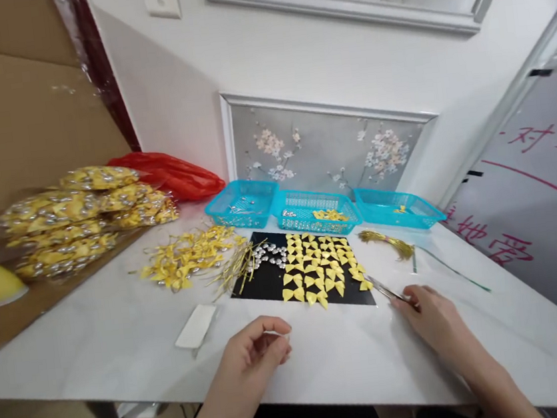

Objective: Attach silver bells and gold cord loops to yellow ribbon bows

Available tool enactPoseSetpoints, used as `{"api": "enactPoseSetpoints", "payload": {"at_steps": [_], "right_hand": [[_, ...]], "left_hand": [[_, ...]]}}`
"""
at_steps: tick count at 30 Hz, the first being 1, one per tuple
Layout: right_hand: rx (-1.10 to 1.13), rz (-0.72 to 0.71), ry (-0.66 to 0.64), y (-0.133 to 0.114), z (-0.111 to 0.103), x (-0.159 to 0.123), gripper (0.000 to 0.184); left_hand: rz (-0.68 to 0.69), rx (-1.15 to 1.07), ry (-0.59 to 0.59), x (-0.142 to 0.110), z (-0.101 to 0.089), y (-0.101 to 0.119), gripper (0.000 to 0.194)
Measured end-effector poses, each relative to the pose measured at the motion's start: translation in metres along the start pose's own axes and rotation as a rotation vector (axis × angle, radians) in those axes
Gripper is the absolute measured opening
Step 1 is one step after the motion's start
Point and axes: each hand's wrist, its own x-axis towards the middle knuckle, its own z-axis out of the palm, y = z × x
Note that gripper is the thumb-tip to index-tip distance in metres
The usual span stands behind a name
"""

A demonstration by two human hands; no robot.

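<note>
A: Head view. Left hand (254, 352) curled on the bench (122, 334), fingers (278, 343) pinched together on something small and pale; hard to tell what. Right hand (434, 318) clamped on tweezers (386, 291), tips just beside the bows (318, 265) on the black mat (267, 284).

B: Risks?

A: Probably a nudge of the tweezers, scattering the nearest rows. Could also drop that small piece on the pale bench and lose it. Gems (266, 254) close by, easily knocked.
</note>
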Motion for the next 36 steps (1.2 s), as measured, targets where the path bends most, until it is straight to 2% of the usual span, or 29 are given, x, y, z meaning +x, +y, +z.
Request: {"api": "enactPoseSetpoints", "payload": {"at_steps": [5,8,11,15,18,22,27,30,33,36], "right_hand": [[-0.189,0.002,-0.046,0.006,-0.008,-0.005,0.028],[-0.276,0.045,-0.034,0.003,-0.015,-0.005,0.021],[-0.299,0.047,-0.057,-0.013,-0.010,0.005,0.023],[-0.263,-0.001,-0.178,-0.043,0.011,0.029,0.024],[-0.250,0.016,-0.228,-0.055,0.021,0.039,0.024],[-0.211,0.015,-0.260,-0.062,0.015,0.033,0.023],[-0.074,-0.127,-0.309,-0.098,-0.015,-0.007,0.009],[0.022,-0.269,-0.395,-0.131,-0.032,-0.035,0.013],[0.114,-0.390,-0.483,-0.155,-0.042,-0.053,0.019],[0.223,-0.424,-0.482,-0.164,-0.046,-0.060,0.018]], "left_hand": [[0.011,0.019,0.047,0.006,-0.005,-0.002,0.023],[0.035,0.022,0.096,0.006,-0.003,-0.003,0.023],[0.030,0.019,0.101,0.005,-0.001,-0.003,0.024],[0.018,0.023,0.079,0.005,-0.002,-0.002,0.025],[-0.003,0.020,0.083,0.002,-0.004,-0.002,0.024],[-0.022,0.010,0.083,-0.001,-0.005,-0.003,0.021],[0.015,0.006,-0.057,0.001,-0.001,0.003,0.018],[0.089,-0.002,-0.208,0.005,0.004,0.011,0.024],[0.106,-0.058,-0.337,0.007,0.009,0.018,0.033],[0.077,-0.111,-0.400,0.006,0.011,0.022,0.019]]}}
